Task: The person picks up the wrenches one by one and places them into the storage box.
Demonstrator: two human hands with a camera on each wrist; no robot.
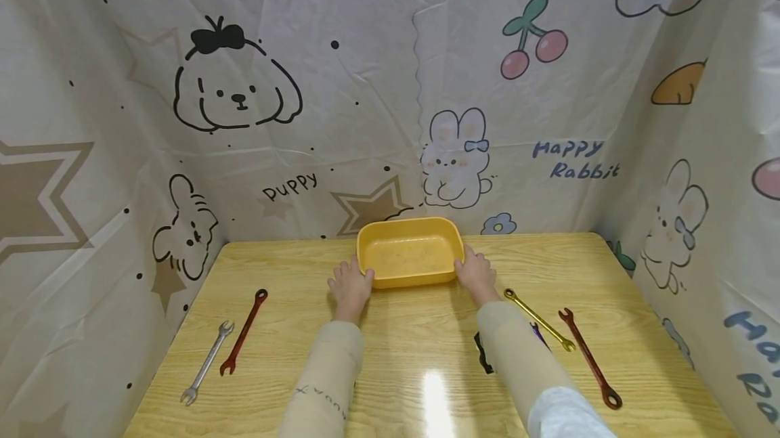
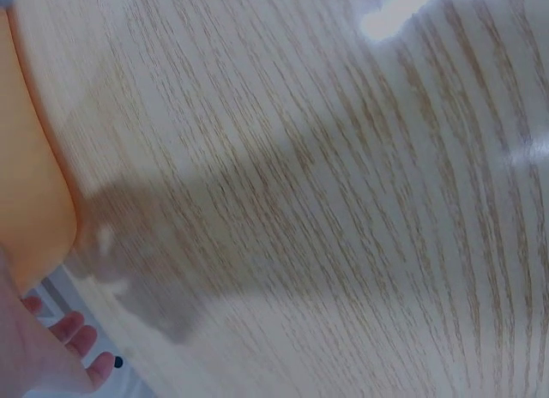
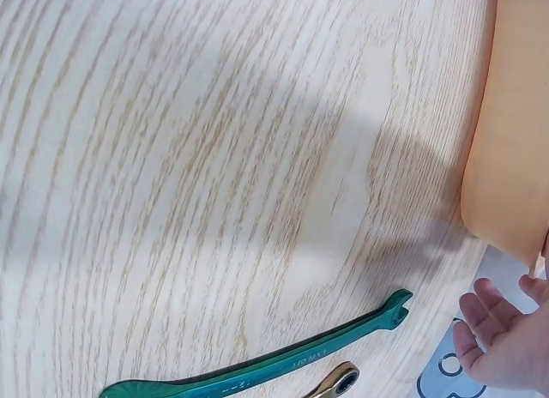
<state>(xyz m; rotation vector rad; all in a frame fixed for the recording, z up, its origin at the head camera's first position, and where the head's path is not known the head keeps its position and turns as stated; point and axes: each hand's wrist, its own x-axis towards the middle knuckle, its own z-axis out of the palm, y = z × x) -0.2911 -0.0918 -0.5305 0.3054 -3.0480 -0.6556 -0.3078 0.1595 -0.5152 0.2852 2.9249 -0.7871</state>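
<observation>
at the back centre of the wooden surface [image 1: 420, 350] a yellow tub [image 1: 409, 252] is seen, upright, open side up, nothing visible inside. it is flanked by both hands: left hand [image 1: 349, 286] at its left front corner, right hand [image 1: 477, 274] at its right front corner. left grip: fingers are laid against the tub's left wall, touching it; whether they curl round the rim cannot be told. right grip: fingers are set against the right wall, contact likely, curl also not readable. in both wrist views the tub wall is seen close beside loosely spread fingers.

left of the left arm a red wrench [image 1: 244, 332] and a silver wrench [image 1: 206, 361] are laid, side by side, well apart from the tub. right of the right arm a gold wrench [image 1: 539, 319] and a dark red wrench [image 1: 590, 359] are laid. a green wrench [image 3: 257, 365] is shown in the right wrist view, under the right forearm.
</observation>
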